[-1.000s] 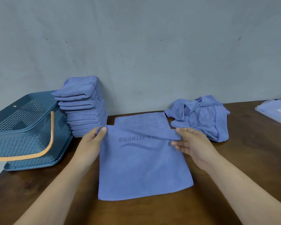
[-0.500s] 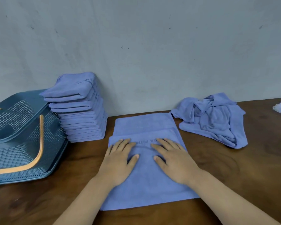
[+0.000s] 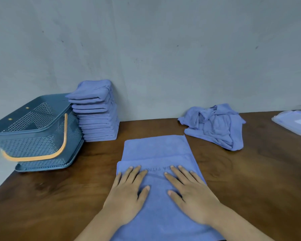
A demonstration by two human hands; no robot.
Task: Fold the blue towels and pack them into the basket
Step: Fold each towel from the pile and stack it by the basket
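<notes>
A blue towel [image 3: 156, 148] lies flat on the brown table in front of me, its near part folded over the far part with dark lettering showing. My left hand [image 3: 129, 192] and my right hand [image 3: 189, 190] rest palm down on the folded layer, fingers spread, holding nothing. A tall stack of folded blue towels [image 3: 97, 117] stands against the wall at the left. Beside it sits the dark blue mesh basket [image 3: 35, 134] with an orange handle, tilted and with no towel visible inside. A crumpled heap of blue towels [image 3: 215, 126] lies at the back right.
A clear plastic lid or container [image 3: 294, 122] lies at the far right edge. The grey wall runs right behind the table. The table's left edge slants close to the basket. Bare wood shows on both sides of the flat towel.
A second ago both hands held the towel's edge and carried it over. They then laid it down and now press flat on it, having slid slightly toward me.
</notes>
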